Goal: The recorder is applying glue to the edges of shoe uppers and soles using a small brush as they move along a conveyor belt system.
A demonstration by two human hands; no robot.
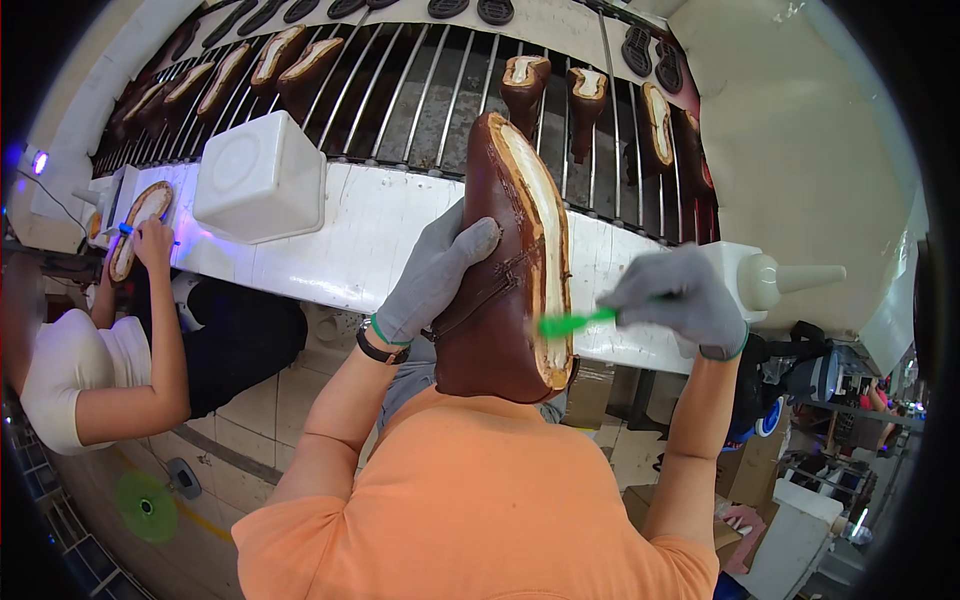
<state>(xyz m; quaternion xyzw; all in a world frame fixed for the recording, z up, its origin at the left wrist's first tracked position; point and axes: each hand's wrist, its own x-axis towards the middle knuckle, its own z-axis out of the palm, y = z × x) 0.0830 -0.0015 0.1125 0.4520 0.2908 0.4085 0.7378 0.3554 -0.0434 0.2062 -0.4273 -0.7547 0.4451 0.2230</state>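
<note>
A dark brown boot (485,345) without an outsole is held in front of me, its pale, tan-edged underside (548,240) turned to the right. My left hand (430,275), in a grey glove, grips its side near the middle, the thumb lying over the leather. A green-handled brush (578,322) is pinched in my right hand (675,300), also gloved in grey and blurred by motion. The brush's head is at the boot's underside, towards its lower end; blur hides whether the bristles touch.
A white workbench (360,205) carries a white box-shaped container (250,180) and a white nozzled bottle (762,282). Behind, a roller rack (435,85) bears several brown boots (525,85); dark outsoles (495,10) lie beyond. A co-worker's hand (152,243) works on a shoe at left.
</note>
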